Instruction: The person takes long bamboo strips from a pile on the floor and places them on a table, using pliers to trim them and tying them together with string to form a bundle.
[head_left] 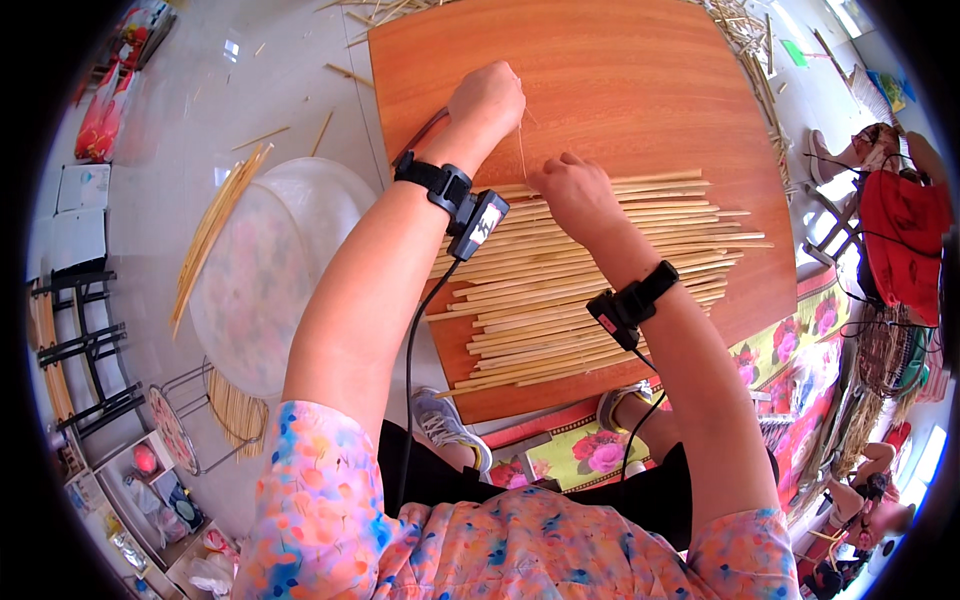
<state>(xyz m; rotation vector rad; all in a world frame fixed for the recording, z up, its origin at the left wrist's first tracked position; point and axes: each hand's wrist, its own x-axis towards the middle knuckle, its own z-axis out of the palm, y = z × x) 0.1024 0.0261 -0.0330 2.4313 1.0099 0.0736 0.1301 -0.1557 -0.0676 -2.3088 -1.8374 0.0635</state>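
My left hand (pixel 488 100) is raised over the far left of the wooden table (pixel 620 80), its fingers closed on a thin pale thread (pixel 521 148). From there the thread runs down to my right hand (pixel 575 195), which pinches it at the far edge of the row of straw stalks (pixel 600 280). These stalks are pale yellow, lie side by side across the table and have uneven ends. My right fingertips are close to the outermost stalk; whether they touch it I cannot tell. Both wrists wear black straps with small cabled boxes.
Left of the table stands a translucent round container (pixel 255 290) with a bundle of long stalks (pixel 220 225) against it. A wire-framed stool (pixel 175 430) is nearer me. Loose stalks litter the floor. People sit at the right, beside floral matting (pixel 600 452).
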